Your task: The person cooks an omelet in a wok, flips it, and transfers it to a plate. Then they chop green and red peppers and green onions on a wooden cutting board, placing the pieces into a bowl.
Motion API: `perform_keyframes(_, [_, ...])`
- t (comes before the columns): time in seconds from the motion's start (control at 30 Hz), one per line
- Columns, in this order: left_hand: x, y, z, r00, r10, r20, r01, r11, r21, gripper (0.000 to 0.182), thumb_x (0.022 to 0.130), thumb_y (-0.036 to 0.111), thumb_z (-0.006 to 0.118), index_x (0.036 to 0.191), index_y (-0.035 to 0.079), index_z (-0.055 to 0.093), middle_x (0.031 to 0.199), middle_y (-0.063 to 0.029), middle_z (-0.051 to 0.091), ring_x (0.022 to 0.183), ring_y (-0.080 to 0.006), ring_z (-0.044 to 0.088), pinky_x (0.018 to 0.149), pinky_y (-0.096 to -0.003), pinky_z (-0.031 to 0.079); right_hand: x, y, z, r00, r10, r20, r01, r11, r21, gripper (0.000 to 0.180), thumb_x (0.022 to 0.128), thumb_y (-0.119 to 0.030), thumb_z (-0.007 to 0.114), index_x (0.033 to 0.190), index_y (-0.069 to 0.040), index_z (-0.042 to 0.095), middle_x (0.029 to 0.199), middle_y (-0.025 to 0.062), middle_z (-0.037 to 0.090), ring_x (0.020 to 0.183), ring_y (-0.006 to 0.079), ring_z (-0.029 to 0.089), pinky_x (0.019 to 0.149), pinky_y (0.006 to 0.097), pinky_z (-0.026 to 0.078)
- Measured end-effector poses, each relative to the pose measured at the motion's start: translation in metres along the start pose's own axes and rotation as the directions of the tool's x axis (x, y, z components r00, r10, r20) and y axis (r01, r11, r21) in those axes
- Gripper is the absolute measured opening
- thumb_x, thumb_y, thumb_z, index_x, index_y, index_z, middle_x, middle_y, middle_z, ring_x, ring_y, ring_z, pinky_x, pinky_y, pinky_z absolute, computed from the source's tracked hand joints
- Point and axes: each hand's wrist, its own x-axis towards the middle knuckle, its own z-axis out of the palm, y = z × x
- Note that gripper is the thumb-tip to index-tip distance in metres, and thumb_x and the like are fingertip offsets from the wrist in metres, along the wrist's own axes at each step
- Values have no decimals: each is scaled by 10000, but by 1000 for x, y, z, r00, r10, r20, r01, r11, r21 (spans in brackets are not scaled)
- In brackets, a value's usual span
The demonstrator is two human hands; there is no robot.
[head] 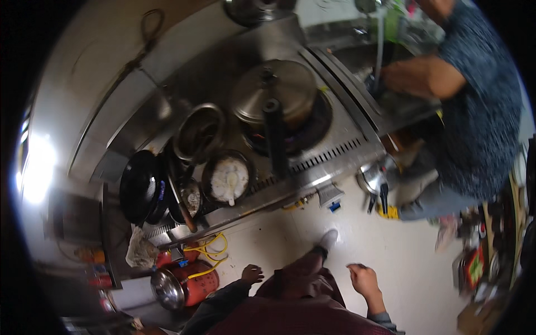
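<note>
My left hand hangs beside my dark red apron, below the stove's front edge, its fingers loosely curled with nothing seen in them. On the other side, my right hand is held over the pale floor, fingers bent and apparently holding nothing. Before me a large lidded steel pan with a black handle sits on a lit gas burner. To its left are an oval metal bowl and a round pan with whitish contents. A black wok leans at the stove's left end.
At the upper right a co-worker bends over a sink. A pressure cooker stands low by the stove's right corner. Red gas cylinders with a yellow hose are at the lower left. Crowded shelves line the right side.
</note>
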Motion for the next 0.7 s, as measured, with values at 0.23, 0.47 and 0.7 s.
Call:
perform_keyframes(0.23, [-30, 121, 168, 960, 250, 124, -266, 953, 143, 282, 971, 204, 572, 1152, -7, 527, 979, -180, 676, 778, -251, 693, 626, -393, 590, 0, 78, -101, 977, 204, -64, -206, 978, -34, 136, 853, -102, 616, 954, -86, 706, 878, 165, 703, 771, 354, 675, 712, 437, 546])
perform_keyframes(0.47, [-66, 178, 223, 946, 281, 160, -281, 959, -19, 294, 988, 260, 543, 1150, 14, 550, 983, -150, 673, 829, -237, 688, 654, -368, 579, 19, 134, -133, 983, 174, -53, -176, 984, -40, 137, 875, -108, 581, 943, -90, 699, 844, 181, 697, 762, 374, 673, 709, 452, 542])
perform_keyframes(0.7, [-110, 129, 285, 971, 228, 71, -210, 956, -204, 365, 990, 236, 562, 1264, 4, 498, 1081, -165, 647, 928, -281, 673, 768, -414, 594, 58, 213, -121, 948, -171, 269, 165, 985, 46, 182, 886, -154, 557, 982, -63, 681, 876, 189, 690, 803, 381, 669, 724, 444, 541])
